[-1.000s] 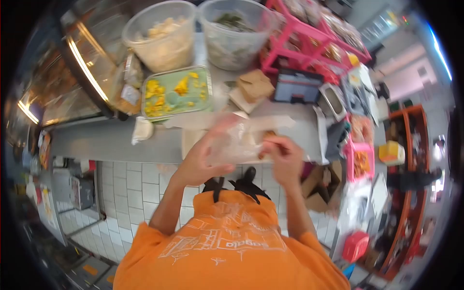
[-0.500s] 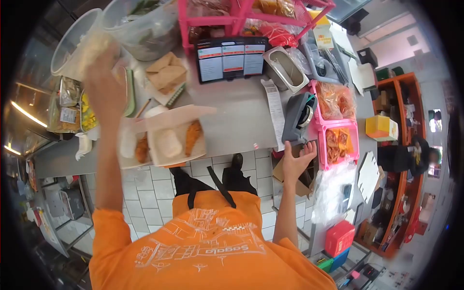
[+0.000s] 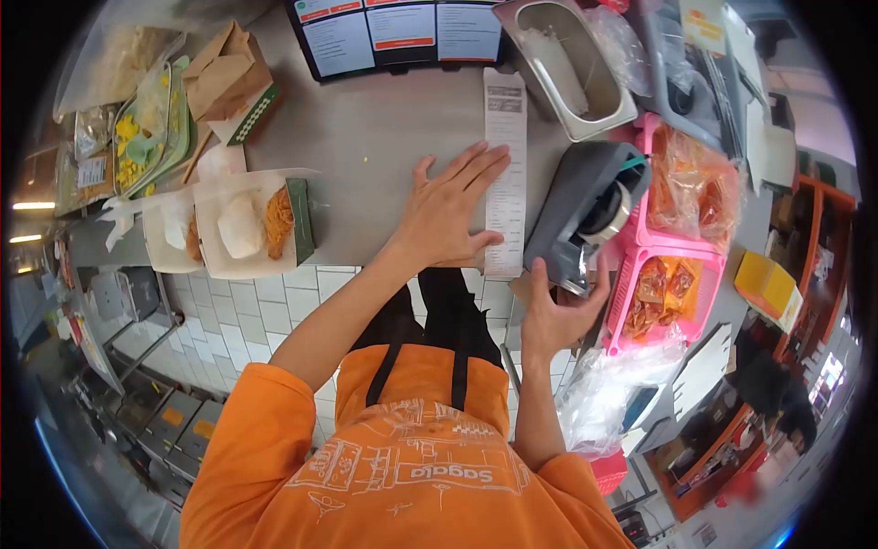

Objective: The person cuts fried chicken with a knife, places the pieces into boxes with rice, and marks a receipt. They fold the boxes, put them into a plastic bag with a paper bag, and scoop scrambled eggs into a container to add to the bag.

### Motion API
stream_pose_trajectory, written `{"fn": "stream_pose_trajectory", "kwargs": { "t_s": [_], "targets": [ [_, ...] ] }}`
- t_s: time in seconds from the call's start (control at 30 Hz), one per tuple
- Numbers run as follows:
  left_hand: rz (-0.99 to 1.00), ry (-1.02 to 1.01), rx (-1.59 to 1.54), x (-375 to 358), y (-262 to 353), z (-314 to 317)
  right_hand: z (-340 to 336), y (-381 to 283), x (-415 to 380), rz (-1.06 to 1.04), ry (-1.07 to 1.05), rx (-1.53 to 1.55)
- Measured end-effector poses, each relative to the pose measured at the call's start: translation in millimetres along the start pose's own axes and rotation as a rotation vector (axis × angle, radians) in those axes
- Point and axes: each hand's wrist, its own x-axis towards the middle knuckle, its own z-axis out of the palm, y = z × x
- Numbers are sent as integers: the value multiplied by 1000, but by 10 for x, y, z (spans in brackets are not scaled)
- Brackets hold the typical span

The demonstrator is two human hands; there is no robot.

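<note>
My left hand (image 3: 448, 206) lies flat on the counter with its fingers spread, fingertips and thumb touching the long paper receipt (image 3: 506, 197). To the right of the receipt is a dark grey tape dispenser (image 3: 569, 206) with a roll of tape in it. At the dispenser's near end is my right hand (image 3: 560, 320), thumb and fingers apart on either side of that end. Whether it touches any tape cannot be made out. On the left, two open paper boxes stand side by side; the nearer one (image 3: 212, 256) contains a wrapped white portion (image 3: 240, 226) and fried chicken (image 3: 278, 222).
A folded brown paper bag (image 3: 226, 78) and a tray with yellow food (image 3: 137, 151) are at the back left. A screen (image 3: 398, 37) and a metal pan (image 3: 613, 117) stand at the back. Pink baskets (image 3: 629, 316) with packets flank the dispenser's right.
My left hand has come from the containers at the back left down to the receipt. My right hand stays by the tape dispenser, and the view has shifted closer to the counter.
</note>
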Motion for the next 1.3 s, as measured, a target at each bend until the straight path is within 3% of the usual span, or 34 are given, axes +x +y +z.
{"fn": "stream_pose_trajectory", "kwargs": {
  "t_s": [0.13,0.27,0.33,0.5,0.57,0.73,0.9,0.97,1.1,1.23,1.3],
  "targets": [
    [-39,-48,76,80,-16,0,37,-175,15,231,-7,322],
    [-34,1,88,58,-22,29,174,120,-37,129,-47,161],
    [-16,129,-11,8,-52,60,152,224,-58,107,-59,208],
    [14,198,-92,-37,-113,116,-98,505,-402,80,21,240],
    [46,249,-111,-36,-138,110,-222,535,-571,-68,-103,97],
    [106,358,-69,-106,-195,161,-320,416,-766,82,-273,172],
    [-27,226,5,-230,-52,147,-88,418,-585,144,-211,250],
    [-73,195,49,-203,-26,154,95,417,-338,-171,-38,138],
    [-75,219,82,-200,-15,182,244,239,49,-79,46,124],
    [-78,189,62,-198,-16,176,177,138,121,-56,-55,197],
    [-78,187,67,-200,-20,170,152,-52,60,107,-74,345]
  ]
}}
